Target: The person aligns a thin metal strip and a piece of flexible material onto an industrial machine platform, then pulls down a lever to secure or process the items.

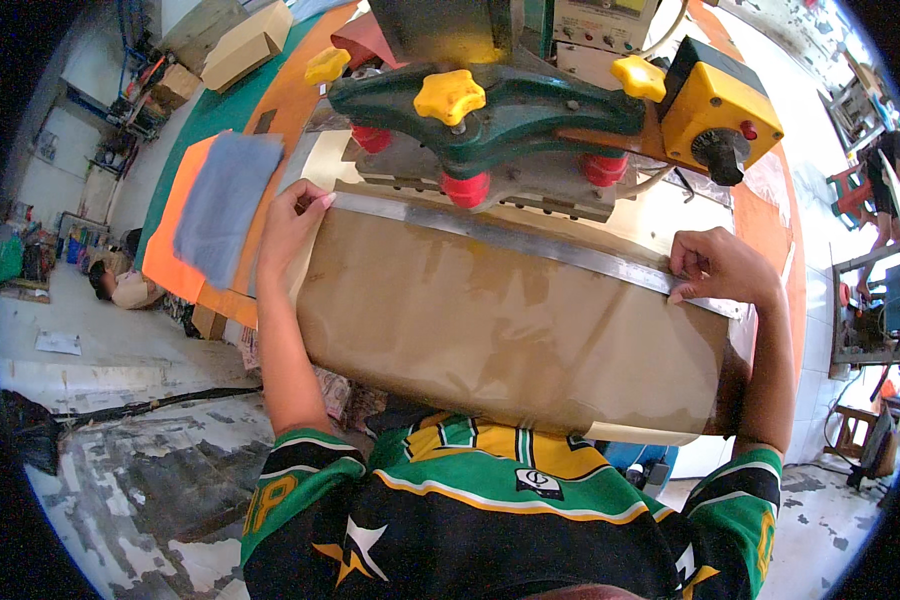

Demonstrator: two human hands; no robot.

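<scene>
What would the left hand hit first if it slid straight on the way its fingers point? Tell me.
The left hand points up and right along the metal strip. It would probably first meet the grey base plate under the red feet of the green press; depth is unclear.

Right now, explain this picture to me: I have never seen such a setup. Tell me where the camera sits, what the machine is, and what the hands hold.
The single view comes from a wide fisheye camera worn on the person's head, looking down; that is why straight edges curve.

The left hand and right hand each press one end of a long metal strip lying across a large brown sheet, which drapes over the table's near edge towards the person.

Behind the strip stands a green machine with yellow knobs and red cylinders beneath; a yellow box with a dial sits at its right. What the machine does cannot be told.

To the left lie an orange sheet and a grey sheet.
</scene>
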